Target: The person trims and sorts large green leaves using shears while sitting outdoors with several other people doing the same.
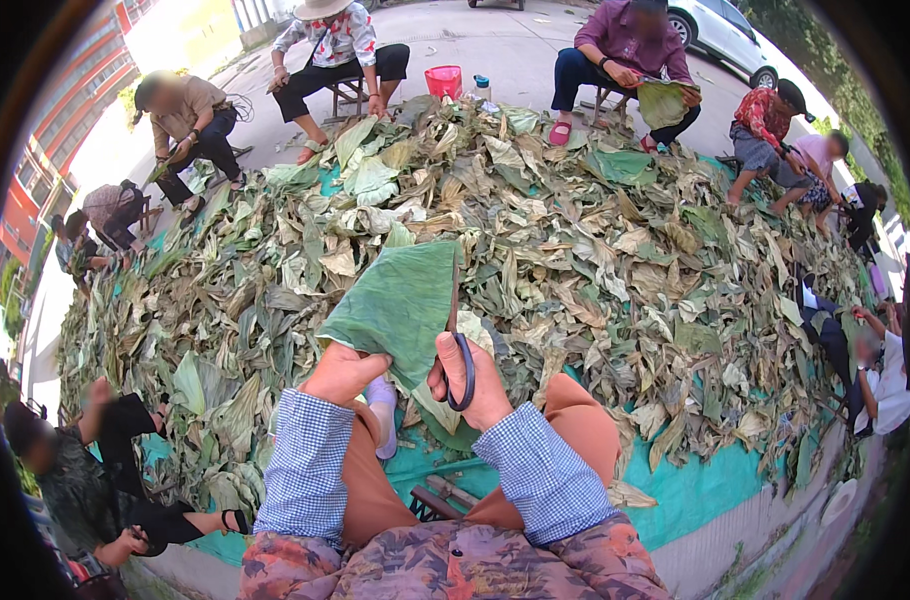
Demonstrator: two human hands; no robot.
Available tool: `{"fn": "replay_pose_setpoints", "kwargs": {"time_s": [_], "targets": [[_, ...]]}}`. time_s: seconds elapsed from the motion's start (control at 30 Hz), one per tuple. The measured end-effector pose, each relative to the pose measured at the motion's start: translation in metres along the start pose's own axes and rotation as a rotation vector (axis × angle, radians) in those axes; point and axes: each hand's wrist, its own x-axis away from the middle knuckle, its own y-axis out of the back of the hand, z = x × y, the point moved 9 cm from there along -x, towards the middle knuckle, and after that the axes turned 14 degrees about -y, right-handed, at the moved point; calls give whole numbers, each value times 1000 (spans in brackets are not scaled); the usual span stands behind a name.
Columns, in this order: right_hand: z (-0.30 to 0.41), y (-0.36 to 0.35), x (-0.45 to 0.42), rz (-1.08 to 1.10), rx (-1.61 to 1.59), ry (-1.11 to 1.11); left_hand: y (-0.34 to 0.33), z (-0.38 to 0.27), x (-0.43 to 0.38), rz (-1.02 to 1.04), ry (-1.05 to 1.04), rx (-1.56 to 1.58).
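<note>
My left hand (350, 373) pinches the lower edge of a large folded green leaf (399, 300), thumb on top. In my right hand (470, 379) is a pair of scissors with dark handles (466, 375). Their narrow blades (453, 296) run up along the leaf's right edge; I cannot tell how far apart they are. Below the hands, more leaf pieces (444, 412) hang or lie between my knees. A great heap of dry and half-green leaves (560, 277) spreads out ahead of me.
A teal tarp (695, 487) shows under the heap. Several people sit around it on low stools, one holding a leaf (661, 103) at the far side. A red bucket (444, 81) and a bottle (483, 87) stand behind the heap. A white car (725, 34) is parked beyond.
</note>
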Motion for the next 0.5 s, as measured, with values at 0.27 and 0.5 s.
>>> {"fn": "replay_pose_setpoints", "kwargs": {"time_s": [0.27, 0.5], "targets": [[-4, -1, -2, 46, -67, -54, 1, 3, 1, -6, -27, 11], [3, -2, -1, 125, -83, 7, -1, 0, 1, -3, -48, 6]]}}
